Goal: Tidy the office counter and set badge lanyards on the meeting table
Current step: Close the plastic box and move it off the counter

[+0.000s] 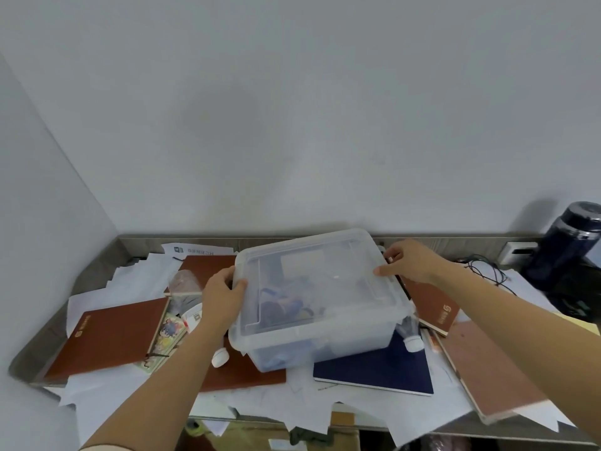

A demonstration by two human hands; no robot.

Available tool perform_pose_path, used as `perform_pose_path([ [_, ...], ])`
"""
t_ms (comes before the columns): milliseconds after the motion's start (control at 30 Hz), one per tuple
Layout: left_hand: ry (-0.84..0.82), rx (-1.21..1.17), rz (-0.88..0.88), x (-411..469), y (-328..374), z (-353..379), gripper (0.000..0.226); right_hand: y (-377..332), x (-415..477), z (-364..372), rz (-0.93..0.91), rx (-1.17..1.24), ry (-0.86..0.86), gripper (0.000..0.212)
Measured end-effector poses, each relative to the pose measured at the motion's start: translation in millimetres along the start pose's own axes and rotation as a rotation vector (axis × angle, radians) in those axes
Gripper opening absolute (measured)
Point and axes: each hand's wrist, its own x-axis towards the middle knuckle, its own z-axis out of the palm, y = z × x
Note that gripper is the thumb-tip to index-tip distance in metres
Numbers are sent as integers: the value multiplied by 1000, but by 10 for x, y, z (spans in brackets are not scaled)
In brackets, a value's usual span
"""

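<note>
Loose papers [107, 398] spill over the counter's [22, 362] front edge; on them lie a navy notebook [374, 369] and, to the right, a reddish board [487, 366]; a brown notebook [107, 340] sits at the left; a clear plastic box [320, 299] with its lid on rests in the middle atop the clutter, blue items dimly visible inside, though whether they are lanyards I cannot tell; the left hand [224, 297] grasps the box's left edge, fingers curled on the rim; the right hand [406, 260] grips its far right corner; a dark flask [566, 242] stands at the far right by the wall [292, 109].
</note>
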Motion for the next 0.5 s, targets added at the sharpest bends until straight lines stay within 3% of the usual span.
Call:
perform_pose_path([
  [67,-6,-34,-57,39,0,6,42,-16,-17,22,35,105,-14,48],
  [233,-125,-229,-427,170,-21,-124,81,-10,-82,-3,141,323,-72,56],
  [300,-178,-228,-487,189,-30,-156,69,-49,-67,21,161,318,-59,69],
  [400,-172,-216,-471,193,27,-83,45,-108,-63,71,160,316,-75,42],
  [500,-194,-220,-471,198,72,-2,43,-156,-62,189,151,287,-26,27],
])
